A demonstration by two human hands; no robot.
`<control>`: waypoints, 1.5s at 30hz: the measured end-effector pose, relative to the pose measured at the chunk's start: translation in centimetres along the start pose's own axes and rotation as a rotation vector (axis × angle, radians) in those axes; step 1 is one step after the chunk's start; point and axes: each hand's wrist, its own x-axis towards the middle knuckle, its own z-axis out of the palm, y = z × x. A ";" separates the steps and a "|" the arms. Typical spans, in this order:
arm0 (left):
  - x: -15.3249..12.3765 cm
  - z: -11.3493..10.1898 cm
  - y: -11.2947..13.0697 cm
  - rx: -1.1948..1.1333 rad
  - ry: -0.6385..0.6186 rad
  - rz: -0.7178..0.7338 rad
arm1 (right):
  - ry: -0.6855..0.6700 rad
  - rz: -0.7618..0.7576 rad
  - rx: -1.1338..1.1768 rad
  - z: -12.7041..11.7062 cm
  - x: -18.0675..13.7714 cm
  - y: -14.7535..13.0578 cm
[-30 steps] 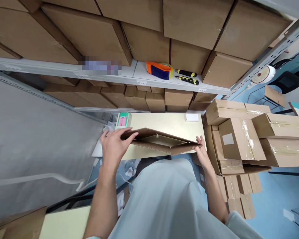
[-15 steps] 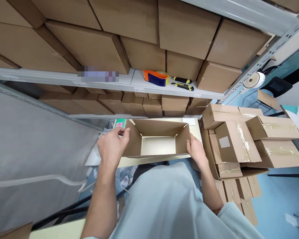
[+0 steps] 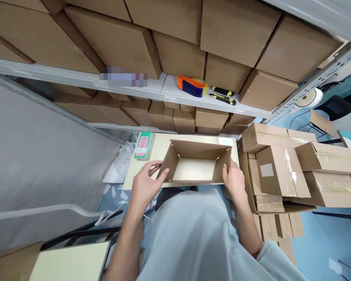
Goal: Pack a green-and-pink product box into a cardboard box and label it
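An open-topped brown cardboard box (image 3: 203,150) stands squared up on the small pale yellow table (image 3: 156,150) in front of me, and the table shows through its open bottom. My left hand (image 3: 144,185) lies against the box's left wall with the fingers stretched along it. My right hand (image 3: 234,180) presses on the right wall near the front corner, fingers curled around the edge.
A green and pink packet (image 3: 144,145) lies at the table's left back corner. On the shelf above are an orange and blue tape dispenser (image 3: 191,84) and two yellow-black utility knives (image 3: 222,96). Taped cartons (image 3: 280,164) are stacked at the right. Brown boxes fill the shelves.
The flattened carton has been opened into a rectangular box and set on the table. Both hands shifted from its folded edges to its side walls.
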 end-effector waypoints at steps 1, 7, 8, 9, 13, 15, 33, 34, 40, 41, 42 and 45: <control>-0.7 0.1 -0.3 -0.028 0.011 0.010 | 0.038 -0.007 0.018 0.2 -0.2 0.2; -2.5 0.1 -0.1 0.231 0.200 0.058 | 0.065 -0.122 0.027 0.9 -1.4 0.0; -2.4 -0.1 0.0 0.265 0.220 0.063 | 0.039 -0.149 0.019 0.9 -1.4 -0.2; -2.3 -0.3 0.1 0.288 0.221 0.070 | 0.014 -0.166 0.008 0.8 -1.4 -0.3; -1.7 -1.2 -0.1 0.311 0.077 0.118 | -0.056 -0.126 -0.052 -0.3 -0.9 -1.2; -1.4 -1.3 -0.5 0.308 0.004 0.140 | -0.088 -0.100 -0.095 -0.9 -0.5 -2.1; 0.3 -0.1 -3.4 0.330 -0.440 0.216 | -0.702 -0.321 0.143 -2.8 3.1 0.4; 0.2 0.1 -3.2 0.329 -0.385 0.205 | -0.718 -0.331 0.184 -2.5 3.2 0.8; 1.7 3.7 -3.7 0.276 0.041 0.212 | -0.182 -0.162 0.140 2.9 4.5 1.9; 2.2 4.3 -4.1 0.239 0.069 0.247 | -0.060 -0.145 0.126 4.0 4.8 2.2; 2.6 4.8 -4.5 0.200 0.083 0.284 | 0.037 -0.145 0.136 5.0 5.1 2.5; 3.6 5.5 -5.8 0.083 0.079 0.352 | 0.171 -0.226 0.259 7.2 5.6 3.9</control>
